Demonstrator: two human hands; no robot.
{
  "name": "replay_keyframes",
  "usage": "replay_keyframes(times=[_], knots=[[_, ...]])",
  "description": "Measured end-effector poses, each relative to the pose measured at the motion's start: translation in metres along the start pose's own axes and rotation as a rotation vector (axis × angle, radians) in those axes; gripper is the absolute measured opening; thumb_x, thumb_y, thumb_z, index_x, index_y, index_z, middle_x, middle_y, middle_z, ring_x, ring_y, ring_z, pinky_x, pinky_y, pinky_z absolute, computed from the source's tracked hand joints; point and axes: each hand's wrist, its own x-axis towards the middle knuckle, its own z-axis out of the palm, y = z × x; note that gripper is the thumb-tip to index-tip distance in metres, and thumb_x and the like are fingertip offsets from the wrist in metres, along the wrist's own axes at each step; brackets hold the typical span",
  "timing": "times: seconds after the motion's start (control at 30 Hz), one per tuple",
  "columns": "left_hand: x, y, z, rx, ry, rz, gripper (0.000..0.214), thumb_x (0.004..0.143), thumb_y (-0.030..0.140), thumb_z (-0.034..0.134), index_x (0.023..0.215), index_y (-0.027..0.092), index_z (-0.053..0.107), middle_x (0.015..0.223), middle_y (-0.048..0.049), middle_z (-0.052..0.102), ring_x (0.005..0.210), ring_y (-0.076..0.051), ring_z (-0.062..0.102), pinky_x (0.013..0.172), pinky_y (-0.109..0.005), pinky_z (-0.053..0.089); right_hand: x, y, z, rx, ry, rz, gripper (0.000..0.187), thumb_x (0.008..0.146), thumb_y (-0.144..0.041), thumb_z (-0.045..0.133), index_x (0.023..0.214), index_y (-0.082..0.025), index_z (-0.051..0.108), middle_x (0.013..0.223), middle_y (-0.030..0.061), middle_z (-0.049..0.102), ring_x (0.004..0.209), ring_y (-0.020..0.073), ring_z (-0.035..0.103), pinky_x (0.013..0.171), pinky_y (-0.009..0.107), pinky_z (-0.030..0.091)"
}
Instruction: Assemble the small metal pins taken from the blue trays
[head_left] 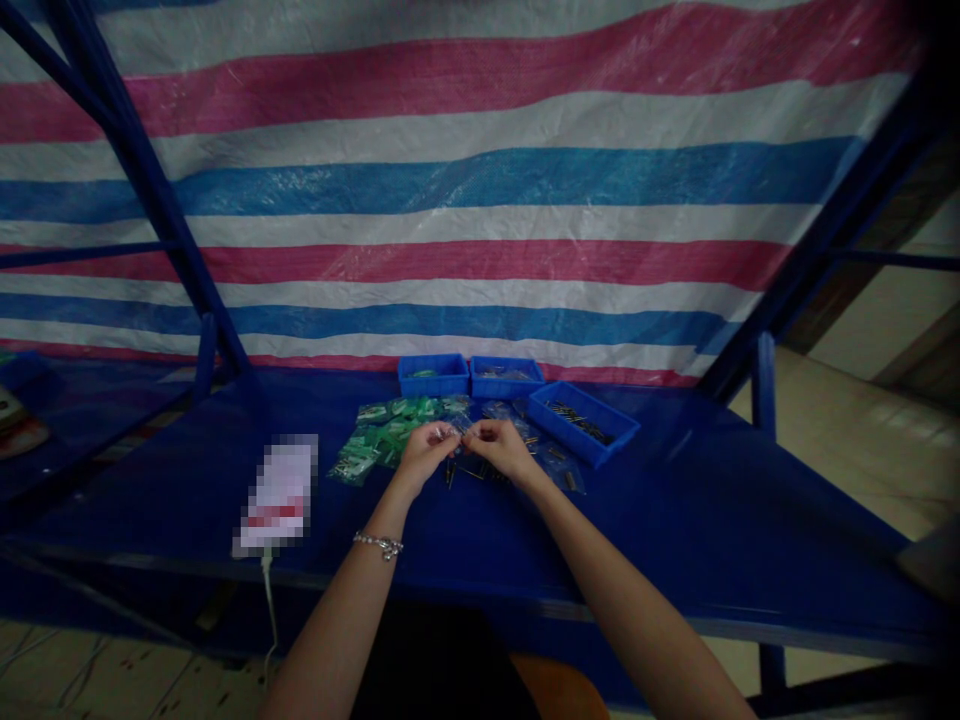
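My left hand [426,452] and my right hand [499,447] meet over the middle of a blue table [675,520], fingers pinched together on something small and pale that I cannot make out. A beaded bracelet [379,544] circles my left wrist. Small green packets [379,435] lie in a heap just left of my hands. Clear small bags [551,460] and several thin dark pins [469,472] rest on the table under and to the right of my hands.
Three blue trays stand at the back: one [433,375], one [506,377], and a tilted one [583,421] holding dark pins. A white device [277,495] with a cable lies at the left. A striped tarp [465,200] hangs behind; blue frame posts [150,180] flank the table.
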Motion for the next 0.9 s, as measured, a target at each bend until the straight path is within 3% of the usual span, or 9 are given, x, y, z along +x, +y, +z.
replay_keyframes(times=[0.27,0.5,0.67,0.9], knots=[[0.005,-0.008,-0.005,0.049,0.033,-0.005,0.016,0.062,0.025,0.050,0.068,0.011,0.055,0.052,0.0008,0.050,0.049,-0.009,0.045,0.046,-0.018,0.031,-0.001,0.001,0.002,0.010,-0.054,0.032,0.023,0.064,-0.037,0.059,0.062,-0.014,0.059,0.053,0.0004,0.058,0.047,0.0107,0.051,0.049,0.021,0.038],[0.006,-0.009,-0.005,0.041,0.074,0.005,0.023,0.064,0.030,0.052,0.074,0.011,0.057,0.059,-0.0012,0.053,0.048,-0.008,0.045,0.044,-0.018,0.030,0.001,0.002,-0.002,0.007,0.019,0.027,0.031,0.064,-0.044,0.060,0.070,-0.014,0.058,0.051,0.0001,0.057,0.041,0.0089,0.046,0.042,0.020,0.034],[0.005,-0.006,-0.004,0.015,0.099,0.008,0.028,0.066,0.033,0.053,0.082,0.011,0.057,0.073,-0.0042,0.057,0.048,-0.007,0.045,0.042,-0.017,0.030,0.002,-0.008,-0.018,0.041,0.199,0.009,0.037,0.065,-0.046,0.059,0.080,-0.012,0.059,0.050,0.0007,0.058,0.035,0.0075,0.041,0.037,0.020,0.031],[0.004,-0.006,-0.004,0.015,0.098,-0.003,0.028,0.067,0.036,0.053,0.079,0.011,0.058,0.074,-0.0052,0.057,0.049,-0.007,0.046,0.043,-0.017,0.030,0.002,-0.020,-0.050,-0.042,0.584,-0.135,0.035,0.068,-0.043,0.056,0.086,-0.012,0.059,0.069,0.0076,0.065,0.054,0.0162,0.059,0.053,0.027,0.046]])
